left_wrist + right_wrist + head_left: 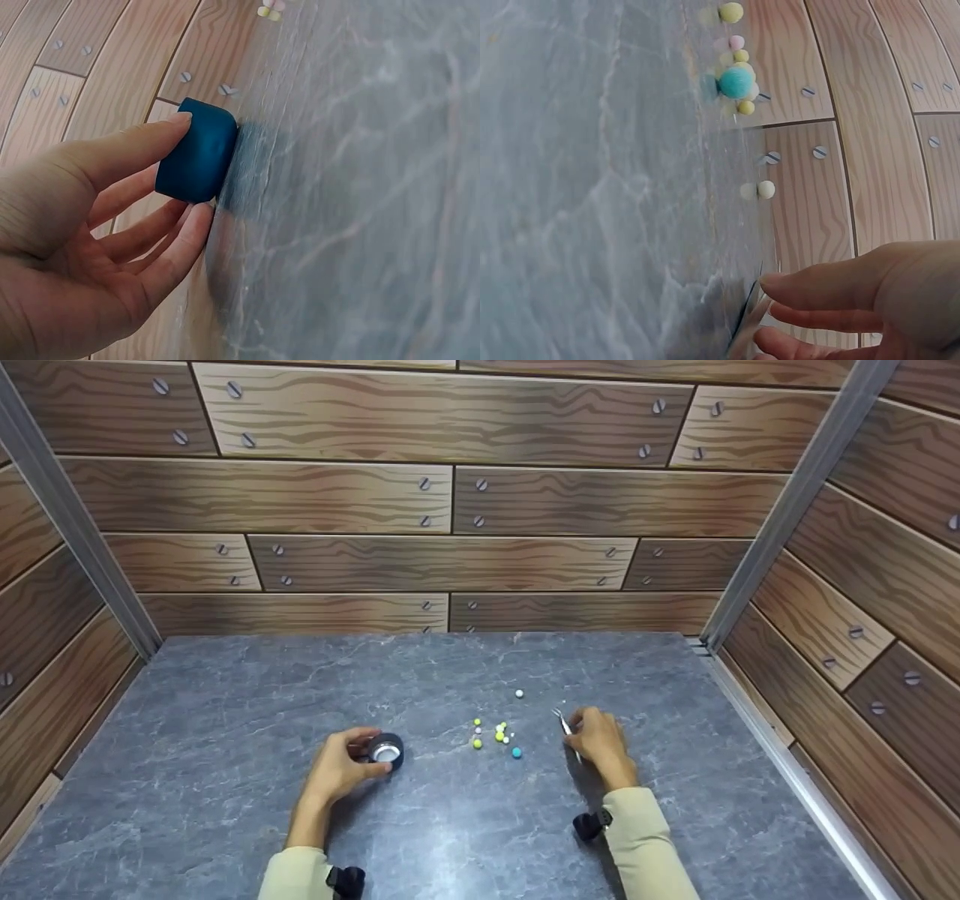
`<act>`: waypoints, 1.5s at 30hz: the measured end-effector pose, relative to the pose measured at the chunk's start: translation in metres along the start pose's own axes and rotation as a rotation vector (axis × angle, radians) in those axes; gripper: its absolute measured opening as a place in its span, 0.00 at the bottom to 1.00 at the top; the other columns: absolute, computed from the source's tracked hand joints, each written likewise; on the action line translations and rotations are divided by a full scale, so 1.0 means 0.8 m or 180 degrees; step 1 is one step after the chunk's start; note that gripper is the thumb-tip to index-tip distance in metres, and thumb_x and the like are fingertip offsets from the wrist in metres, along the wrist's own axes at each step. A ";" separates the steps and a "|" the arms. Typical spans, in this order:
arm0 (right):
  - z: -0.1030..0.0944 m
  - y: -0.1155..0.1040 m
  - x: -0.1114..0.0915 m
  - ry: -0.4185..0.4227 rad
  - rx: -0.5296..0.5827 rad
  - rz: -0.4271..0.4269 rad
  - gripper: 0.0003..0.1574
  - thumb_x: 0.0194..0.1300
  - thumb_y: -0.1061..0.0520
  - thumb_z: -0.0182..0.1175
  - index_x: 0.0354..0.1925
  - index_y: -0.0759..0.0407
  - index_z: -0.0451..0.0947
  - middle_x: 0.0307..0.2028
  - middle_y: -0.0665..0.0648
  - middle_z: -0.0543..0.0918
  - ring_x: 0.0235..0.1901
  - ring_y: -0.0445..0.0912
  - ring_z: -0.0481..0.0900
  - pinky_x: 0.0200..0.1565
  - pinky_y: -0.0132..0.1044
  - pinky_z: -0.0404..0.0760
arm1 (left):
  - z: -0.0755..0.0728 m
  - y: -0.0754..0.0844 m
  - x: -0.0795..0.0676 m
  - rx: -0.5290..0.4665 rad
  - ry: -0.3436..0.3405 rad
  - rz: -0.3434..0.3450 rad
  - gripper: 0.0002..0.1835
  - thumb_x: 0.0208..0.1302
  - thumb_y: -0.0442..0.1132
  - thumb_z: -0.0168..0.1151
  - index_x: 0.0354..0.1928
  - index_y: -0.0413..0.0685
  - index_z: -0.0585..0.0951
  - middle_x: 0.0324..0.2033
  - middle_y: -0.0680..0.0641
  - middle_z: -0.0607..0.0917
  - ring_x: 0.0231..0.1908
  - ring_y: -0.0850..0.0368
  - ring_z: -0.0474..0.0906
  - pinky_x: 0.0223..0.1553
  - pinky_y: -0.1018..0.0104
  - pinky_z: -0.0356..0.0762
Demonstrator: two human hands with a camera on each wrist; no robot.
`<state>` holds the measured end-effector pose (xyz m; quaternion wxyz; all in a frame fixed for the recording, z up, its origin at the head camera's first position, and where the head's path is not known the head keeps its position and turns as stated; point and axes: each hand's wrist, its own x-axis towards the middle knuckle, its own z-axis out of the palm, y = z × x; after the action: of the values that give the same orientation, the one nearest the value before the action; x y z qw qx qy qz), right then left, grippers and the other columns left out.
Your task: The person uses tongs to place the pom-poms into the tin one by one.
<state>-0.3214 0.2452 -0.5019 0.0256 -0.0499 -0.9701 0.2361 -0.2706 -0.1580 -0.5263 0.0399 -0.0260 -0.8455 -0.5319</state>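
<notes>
My left hand [339, 765] holds a small dark blue round cup [391, 760] from the side, thumb on the near edge and fingers on the far edge. Its opening faces up and shows a pale, shiny inside. In the left wrist view, the blue cup [199, 150] stands on the grey tabletop between thumb and fingers. My right hand [602, 744] pinches silver tweezers [565, 726], whose tips point up and left, slightly apart, with nothing visible between them. Left of the tweezers lies a loose group of small balls, among them a blue ball [517, 752] and a yellow ball [477, 744].
A white ball [519, 694] lies apart, farther back on the grey marbled tabletop [247, 720]. Wood-patterned walls [337, 499] enclose the back and sides, with metal posts [787, 510] at the corners. A metal rail [795, 780] runs along the right edge.
</notes>
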 end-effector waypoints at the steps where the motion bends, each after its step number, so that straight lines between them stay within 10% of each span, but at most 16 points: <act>1: 0.001 0.000 0.000 -0.0002 -0.0009 0.0003 0.13 0.56 0.60 0.72 0.42 0.60 0.86 0.41 0.63 0.90 0.45 0.62 0.86 0.46 0.58 0.82 | 0.000 0.001 -0.001 0.0007 -0.0009 0.0006 0.29 0.46 0.28 0.81 0.55 0.35 0.85 0.48 0.34 0.89 0.48 0.41 0.87 0.54 0.48 0.84; 24: -0.006 0.006 -0.004 0.0120 -0.0017 -0.0253 0.05 0.58 0.63 0.67 0.27 0.60 0.81 0.29 0.59 0.86 0.32 0.55 0.82 0.39 0.53 0.80 | 0.004 -0.005 -0.013 -0.0214 -0.0026 -0.0151 0.30 0.47 0.28 0.81 0.56 0.38 0.84 0.51 0.36 0.88 0.49 0.44 0.86 0.54 0.50 0.84; 45: -0.006 -0.004 -0.005 0.0349 0.0676 -0.1334 0.09 0.65 0.69 0.67 0.43 0.62 0.80 0.30 0.56 0.87 0.30 0.45 0.83 0.37 0.37 0.82 | 0.001 0.000 -0.012 -0.0200 -0.0061 -0.0205 0.31 0.46 0.28 0.82 0.57 0.38 0.84 0.50 0.36 0.88 0.51 0.42 0.86 0.55 0.48 0.84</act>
<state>-0.3171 0.2444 -0.4961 0.1318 0.1427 -0.9262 0.3232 -0.2613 -0.1573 -0.5277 0.0139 -0.0051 -0.8291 -0.5589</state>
